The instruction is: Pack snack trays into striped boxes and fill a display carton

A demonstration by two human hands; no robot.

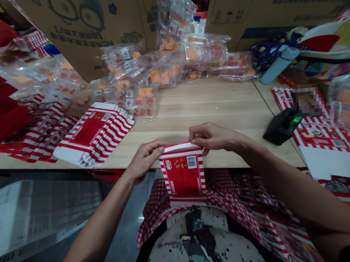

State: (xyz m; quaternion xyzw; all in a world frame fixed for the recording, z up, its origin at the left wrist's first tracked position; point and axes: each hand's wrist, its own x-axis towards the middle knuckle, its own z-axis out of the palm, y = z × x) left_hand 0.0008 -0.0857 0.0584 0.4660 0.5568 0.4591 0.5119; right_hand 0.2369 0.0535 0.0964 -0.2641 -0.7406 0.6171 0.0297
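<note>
A red and white striped cardboard box (183,176) leans between my body and the table's front edge, its barcode side facing up at me. My left hand (148,157) pinches the box's upper left corner between thumb and fingers. At the upper right corner, my right hand (208,138) grips the edge with bent fingers. The top end of the box shows a white inner flap. Left of my hands, a fanned stack of flat striped boxes (94,131) lies on the table.
Clear plastic packs with orange pieces (161,73) are heaped along the back, against cardboard cartons (94,28). To the right are a black tape dispenser (280,126), a light blue bottle (279,65) and more flat boxes (325,151). A white plastic crate (42,214) stands below left.
</note>
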